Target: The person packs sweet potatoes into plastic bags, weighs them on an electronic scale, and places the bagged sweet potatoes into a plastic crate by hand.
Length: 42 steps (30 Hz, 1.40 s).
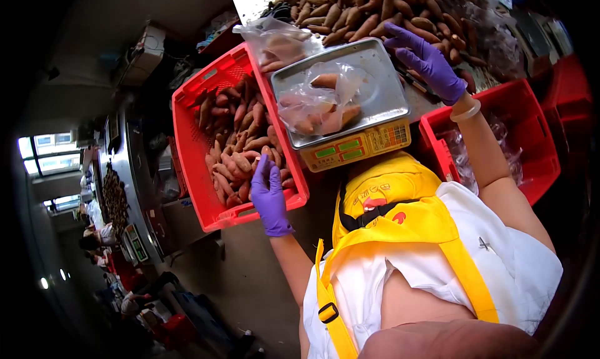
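My left hand (269,199), in a purple glove, is over the near right edge of a red crate (292,171) filled with sweet potatoes (240,165). Its fingers are apart, with sweet potatoes just beyond the tips, and I see nothing held. Raised at the right side of the scale is my right hand (431,65), also gloved, its fingers stretched out and holding nothing. Between the hands stands a yellow weighing scale (356,151) with a metal pan (381,103). A clear plastic bag (322,103) containing several sweet potatoes lies on the pan.
A large heap of sweet potatoes (375,9) covers the table behind the scale. Another bagged portion (278,43) sits beside the pan. At right, a red crate (537,146) contains clear bags. Other people and another scale (135,243) appear far left.
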Each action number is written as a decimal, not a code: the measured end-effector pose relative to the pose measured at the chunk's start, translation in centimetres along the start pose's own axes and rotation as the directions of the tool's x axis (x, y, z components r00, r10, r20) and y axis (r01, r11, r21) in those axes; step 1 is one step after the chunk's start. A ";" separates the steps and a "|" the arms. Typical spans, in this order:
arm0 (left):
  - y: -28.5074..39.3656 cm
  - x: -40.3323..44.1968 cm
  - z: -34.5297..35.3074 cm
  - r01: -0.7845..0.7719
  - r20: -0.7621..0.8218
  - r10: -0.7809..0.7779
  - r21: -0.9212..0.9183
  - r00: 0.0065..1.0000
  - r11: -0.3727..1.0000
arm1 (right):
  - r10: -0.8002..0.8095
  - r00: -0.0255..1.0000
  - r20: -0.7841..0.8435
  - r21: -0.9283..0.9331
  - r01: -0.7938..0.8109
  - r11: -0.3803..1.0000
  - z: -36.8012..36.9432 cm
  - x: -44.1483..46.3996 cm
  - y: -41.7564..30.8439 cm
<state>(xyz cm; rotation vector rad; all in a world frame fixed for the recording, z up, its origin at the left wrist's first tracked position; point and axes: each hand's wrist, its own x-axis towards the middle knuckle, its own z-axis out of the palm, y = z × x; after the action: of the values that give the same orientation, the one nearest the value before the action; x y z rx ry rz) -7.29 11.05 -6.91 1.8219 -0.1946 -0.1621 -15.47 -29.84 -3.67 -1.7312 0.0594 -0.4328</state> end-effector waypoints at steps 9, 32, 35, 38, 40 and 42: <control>7.3 6.1 3.9 -0.493 0.284 0.421 0.271 0.861 0.826 | -0.045 0.964 -0.260 -0.198 -0.008 0.980 4.4 -2.3 -3.7; 6.8 10.2 5.0 0.508 0.643 0.053 -0.651 0.764 0.564 | -0.096 0.994 0.054 0.369 0.069 0.927 8.7 0.0 0.5; 8.4 10.3 6.4 0.220 0.666 0.199 -0.490 0.719 0.843 | -0.234 0.972 -0.016 -0.013 0.233 0.972 9.6 0.9 -1.8; 7.2 11.6 7.7 0.036 0.635 0.243 -0.393 0.733 0.919 | -0.409 0.912 -0.012 -0.045 0.409 0.912 10.3 3.1 -2.8; 6.4 12.8 8.2 -0.168 0.614 0.277 -0.230 0.739 0.959 | -0.508 0.861 0.009 0.001 0.508 0.861 10.9 3.7 -2.2; 8.4 12.7 8.6 0.004 0.614 0.108 -0.178 0.782 0.984 | -0.534 0.845 -0.027 0.007 0.534 0.846 11.7 4.1 -1.5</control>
<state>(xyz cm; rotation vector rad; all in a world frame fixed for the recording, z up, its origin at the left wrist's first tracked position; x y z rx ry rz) 2.91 -1.93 -1.13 1.5317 -0.6794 -0.7290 -8.28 -19.70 -2.90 -1.7144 -0.4223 -0.8614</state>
